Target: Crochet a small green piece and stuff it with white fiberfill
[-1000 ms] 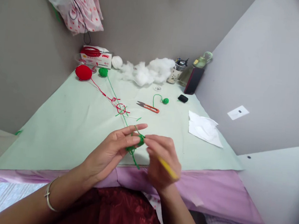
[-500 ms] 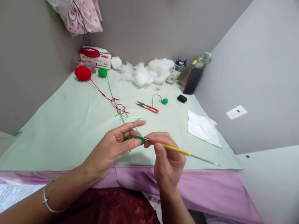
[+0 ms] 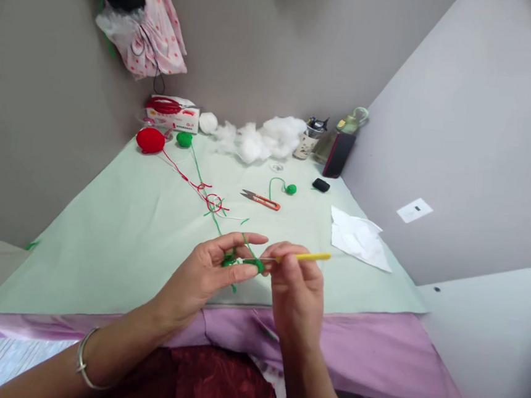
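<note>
Green crochet work [image 3: 254,264] is pinched between the thumb and fingers of my left hand [image 3: 212,272], and green yarn runs over its raised index finger. My right hand [image 3: 298,279] grips a crochet hook by its yellow handle [image 3: 314,256]. The hook's thin metal shaft reaches left to the green piece, where the fingertips of both hands are close together. Behind my left hand, green yarn leads back over the cloth to a green ball [image 3: 184,139]. The hook's tip is too small to make out clearly.
Orange thread snips [image 3: 261,200] and a small green ball [image 3: 291,189] lie beyond my hands. Tangled red and white yarn [image 3: 213,203] is at centre left, near a red ball [image 3: 150,140]. White stuffing [image 3: 256,139] lies along the wall; white paper [image 3: 359,235] is at right.
The camera view has tilted slightly up. My right hand has turned the hook, so its yellow handle now points slightly upward to the right. Both hands keep their hold.
</note>
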Demonstrator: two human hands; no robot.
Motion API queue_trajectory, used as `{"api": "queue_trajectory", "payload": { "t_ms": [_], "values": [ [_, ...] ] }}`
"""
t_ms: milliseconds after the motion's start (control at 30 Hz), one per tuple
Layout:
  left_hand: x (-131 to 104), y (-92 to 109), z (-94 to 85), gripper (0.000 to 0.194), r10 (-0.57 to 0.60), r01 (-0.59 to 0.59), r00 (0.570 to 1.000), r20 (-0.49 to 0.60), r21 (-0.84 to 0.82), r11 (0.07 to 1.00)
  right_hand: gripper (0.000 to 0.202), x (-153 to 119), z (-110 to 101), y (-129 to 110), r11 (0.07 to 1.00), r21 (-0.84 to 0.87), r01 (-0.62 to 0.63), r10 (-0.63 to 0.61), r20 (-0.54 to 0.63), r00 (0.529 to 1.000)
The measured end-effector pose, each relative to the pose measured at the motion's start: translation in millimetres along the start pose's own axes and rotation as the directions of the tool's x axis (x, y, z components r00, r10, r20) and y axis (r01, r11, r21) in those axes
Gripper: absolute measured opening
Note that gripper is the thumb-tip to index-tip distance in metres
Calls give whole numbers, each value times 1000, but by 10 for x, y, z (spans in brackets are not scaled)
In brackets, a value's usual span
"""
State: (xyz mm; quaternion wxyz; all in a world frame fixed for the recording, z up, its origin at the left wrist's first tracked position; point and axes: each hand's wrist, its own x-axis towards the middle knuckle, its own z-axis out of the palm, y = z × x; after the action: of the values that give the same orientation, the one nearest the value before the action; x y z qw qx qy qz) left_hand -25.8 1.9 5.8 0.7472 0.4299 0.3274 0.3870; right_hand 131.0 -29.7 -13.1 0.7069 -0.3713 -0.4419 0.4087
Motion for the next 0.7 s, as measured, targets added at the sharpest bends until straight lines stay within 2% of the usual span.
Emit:
{"api": "queue_trajectory", "payload": {
  "t_ms": [67, 133, 233, 333, 400, 500, 533, 633, 700],
  "values": [
    [-15, -14, 34, 37, 69, -64, 996, -54, 92, 994, 14, -60, 34, 19, 981, -155, 121, -115, 46, 992],
    [-23, -19, 54, 39, 90, -83, 995, -49, 133, 988, 18, -121, 50, 32, 943, -256, 212, -195, 90, 977],
    [-27, 0, 58, 40, 59, -61, 998, 23, 147, 987, 31, -180, 35, 47, 855, -380, 353, -334, 118, 935],
    [-36, 34, 47, 43, 45, -66, 989, 141, 148, 987, 32, -161, -1, 44, 788, -424, 445, -439, 119, 891],
    [-47, 65, 24, 48, 60, -90, 975, 212, 132, 987, 24, -106, -41, 24, 840, -382, 385, -394, 59, 917],
    [-67, 145, -74, 42, 115, -151, 959, 258, 125, 981, 4, 5, -157, -19, 962, -234, 142, -155, -42, 987],
    [-75, 183, -128, 37, 112, -151, 955, 275, 124, 981, 7, 38, -212, -33, 987, -146, 68, -76, -47, 996],
    [-99, 321, -346, 22, 84, -126, 954, 287, 130, 983, 19, 93, -398, -93, 986, 92, -142, 136, 69, 988],
    [-111, 422, -515, 17, 80, -124, 970, 230, 185, 975, 20, 96, -511, -181, 938, 261, -230, 214, 89, 973]
  ]
}}
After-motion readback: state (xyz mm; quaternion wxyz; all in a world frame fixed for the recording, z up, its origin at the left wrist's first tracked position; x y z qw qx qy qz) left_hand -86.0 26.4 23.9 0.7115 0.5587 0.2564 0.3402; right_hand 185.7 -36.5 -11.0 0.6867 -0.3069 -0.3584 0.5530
